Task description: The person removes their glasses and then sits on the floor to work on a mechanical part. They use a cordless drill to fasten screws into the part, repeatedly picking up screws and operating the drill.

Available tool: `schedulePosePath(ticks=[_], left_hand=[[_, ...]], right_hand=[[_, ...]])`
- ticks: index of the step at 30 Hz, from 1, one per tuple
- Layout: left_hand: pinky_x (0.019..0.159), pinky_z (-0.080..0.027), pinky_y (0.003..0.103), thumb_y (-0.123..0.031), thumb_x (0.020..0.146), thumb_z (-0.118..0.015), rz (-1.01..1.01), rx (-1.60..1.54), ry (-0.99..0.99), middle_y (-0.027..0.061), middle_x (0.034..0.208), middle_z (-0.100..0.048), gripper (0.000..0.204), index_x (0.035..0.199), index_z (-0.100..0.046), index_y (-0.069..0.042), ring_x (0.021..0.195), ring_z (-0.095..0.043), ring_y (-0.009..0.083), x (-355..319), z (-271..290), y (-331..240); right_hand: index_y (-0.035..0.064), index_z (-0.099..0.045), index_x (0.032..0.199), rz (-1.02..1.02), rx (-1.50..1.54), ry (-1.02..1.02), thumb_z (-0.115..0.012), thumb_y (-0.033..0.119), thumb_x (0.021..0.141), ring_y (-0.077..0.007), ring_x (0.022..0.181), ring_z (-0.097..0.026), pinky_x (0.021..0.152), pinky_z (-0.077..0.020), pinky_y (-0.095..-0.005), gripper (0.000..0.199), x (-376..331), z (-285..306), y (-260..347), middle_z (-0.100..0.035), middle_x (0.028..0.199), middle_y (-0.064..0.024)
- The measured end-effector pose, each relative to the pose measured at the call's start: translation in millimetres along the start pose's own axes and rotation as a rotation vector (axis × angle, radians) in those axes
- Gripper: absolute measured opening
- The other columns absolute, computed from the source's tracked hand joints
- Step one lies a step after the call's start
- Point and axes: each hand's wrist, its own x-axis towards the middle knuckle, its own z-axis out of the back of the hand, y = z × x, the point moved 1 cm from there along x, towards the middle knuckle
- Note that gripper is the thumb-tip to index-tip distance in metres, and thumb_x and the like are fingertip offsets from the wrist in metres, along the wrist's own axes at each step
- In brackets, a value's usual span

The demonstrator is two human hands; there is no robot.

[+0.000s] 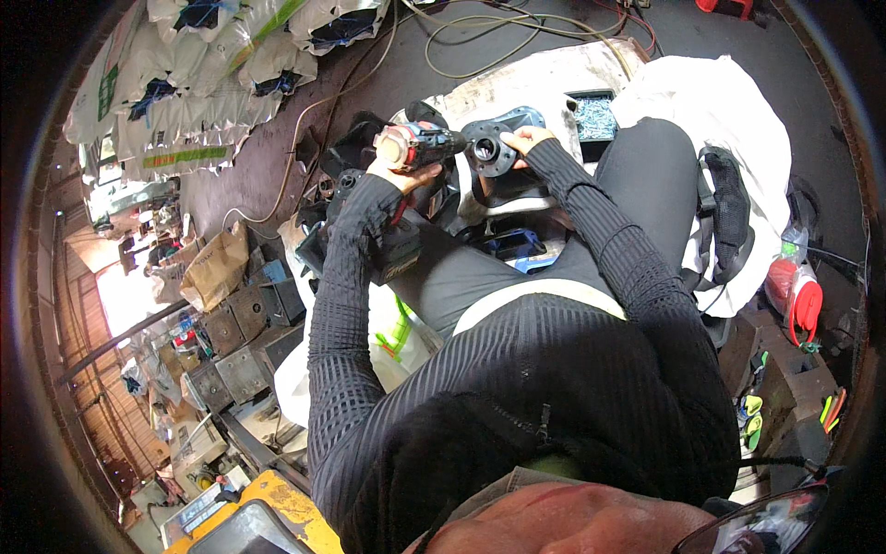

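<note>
My left hand (411,176) is wrapped round a cordless drill (417,145) with a red and dark body, its nose turned right. The drill's tip meets or nearly meets a round black flanged part (489,150) with a hole in its middle; I cannot tell if they touch. My right hand (527,139) grips this part at its right edge, thumb and fingers closed on it. Just beyond it lies a bluish-grey piece (524,117), partly hidden. A dark box of small bluish screws or similar pieces (593,118) stands right of my right hand.
White sacking (743,102) lies under and around my legs. Filled white bags (198,83) are stacked at the far left. Hoses (443,46) loop across the dark floor. Grey metal blocks (242,319) and a brown paper sack (217,268) stand left. A red-capped container (801,300) is at right.
</note>
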Motion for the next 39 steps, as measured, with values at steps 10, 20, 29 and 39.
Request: schedulePosePath(ticks=[10, 20, 29, 39], left_hand=[[0.037, -0.04, 0.028, -0.029, 0.071, -0.071, 0.457, -0.162, -0.011, 0.0046, 0.069, -0.06, 0.038, 0.097, -0.055, -0.006, 0.045, -0.052, 0.0136, -24.9, 0.7, -48.5], [0.044, -0.043, 0.028, -0.029, 0.068, -0.073, 0.565, -0.032, 0.06, 0.003, 0.07, -0.06, 0.042, 0.099, -0.055, -0.006, 0.053, -0.054, 0.0133, -19.9, 0.9, -53.0], [0.078, -0.045, 0.033, -0.017, 0.057, -0.07, -0.011, 0.324, 0.128, 0.006, 0.095, -0.058, 0.065, 0.116, -0.046, -0.012, 0.084, -0.056, 0.0226, 19.8, -0.8, -35.9], [0.092, -0.036, 0.033, -0.021, 0.062, -0.065, 0.052, 0.488, 0.301, 0.0083, 0.115, -0.048, 0.063, 0.121, -0.043, -0.014, 0.104, -0.047, 0.0243, 35.0, -1.3, -16.4]], right_hand=[[-0.0022, -0.061, 0.089, 0.026, -0.075, -0.016, -0.063, 0.037, 0.075, -0.0158, 0.053, -0.06, 0.05, -0.0482, -0.0243, 0.042, 0.7, 1.4, -4.9, -0.063, 0.074, -0.0115], [-0.0022, -0.06, 0.091, 0.001, -0.083, -0.019, -0.062, 0.037, 0.076, -0.0155, 0.054, -0.06, 0.05, -0.0484, -0.0244, 0.042, 0.1, 4.1, -8.2, -0.062, 0.076, -0.0124], [0.0007, -0.06, 0.091, -0.014, -0.369, -0.127, -0.06, 0.039, 0.075, -0.0117, 0.05, -0.058, 0.051, -0.0466, -0.0238, 0.041, -1.0, 10.9, -5.2, -0.062, 0.066, -0.0066], [0.0003, -0.06, 0.085, -0.001, -0.338, -0.156, -0.062, 0.036, 0.074, -0.0112, 0.048, -0.056, 0.047, -0.0459, -0.0242, 0.037, -7.9, 4.5, -11.2, -0.058, 0.059, -0.0061]])
